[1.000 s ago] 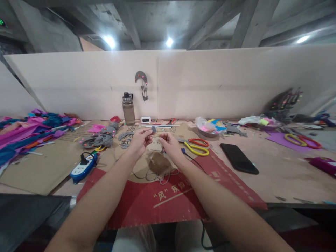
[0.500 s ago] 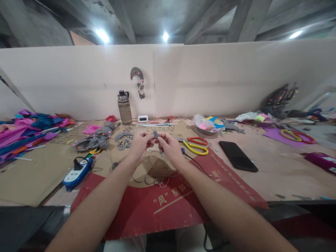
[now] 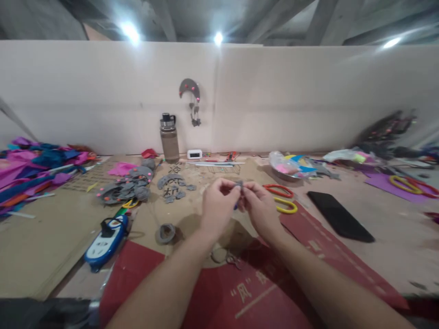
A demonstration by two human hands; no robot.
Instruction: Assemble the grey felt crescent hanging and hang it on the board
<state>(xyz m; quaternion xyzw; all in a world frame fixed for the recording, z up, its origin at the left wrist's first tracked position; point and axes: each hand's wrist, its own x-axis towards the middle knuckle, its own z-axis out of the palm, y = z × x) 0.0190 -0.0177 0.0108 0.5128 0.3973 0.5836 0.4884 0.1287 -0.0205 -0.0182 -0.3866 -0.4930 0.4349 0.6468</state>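
Left of centre: heap of gray pieces [image 3: 128, 185] on the surface [image 3: 387, 212]. Just right of mid-frame: left hand [image 3: 219, 203], thumb and finger pinched on a small gray scrap [image 3: 239, 183], held above the cardboard [image 3: 195, 208]. Scrap probably light, soft, easily bent, with some grip to it; best taken by its edges, since hard tugging may stretch or fray it. Next: right hand [image 3: 262, 208], fingertips closed on the same scrap. Farther right: scissors [image 3: 281, 199], blades out of sight behind that hand. Scrap's outline mostly covered by fingers; blue bit [image 3: 235, 207] beneath them unclear; forearms [image 3: 168, 283] cut off at lower edge.
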